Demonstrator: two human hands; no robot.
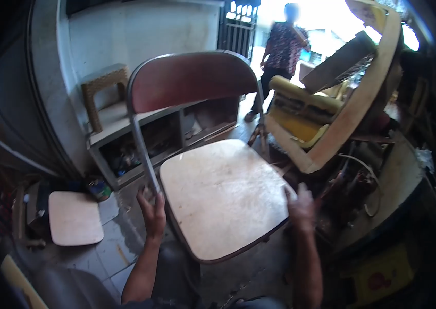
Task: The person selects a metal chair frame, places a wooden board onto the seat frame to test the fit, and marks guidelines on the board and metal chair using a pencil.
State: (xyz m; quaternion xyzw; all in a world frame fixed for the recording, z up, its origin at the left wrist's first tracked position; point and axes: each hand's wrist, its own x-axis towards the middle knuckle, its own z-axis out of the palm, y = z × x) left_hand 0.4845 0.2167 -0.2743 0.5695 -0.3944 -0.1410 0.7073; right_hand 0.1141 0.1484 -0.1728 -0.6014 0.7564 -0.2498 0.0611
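A folding chair with a pale, worn seat board stands in front of me, its curved reddish-brown backrest on the far side. A metal tube frame runs round the back and under the seat. My left hand is beside the left frame tube, fingers apart and slightly curled; whether it touches the tube I cannot tell. At the right edge of the seat is my right hand, smeared by motion, its fingertips close to or on the rim. Its grip is unclear.
A loose pale seat board lies left on the tiles. Behind stands a low shelf with a woven-pattern stool on it. Stacked furniture frames crowd the right. A person stands near the bright doorway.
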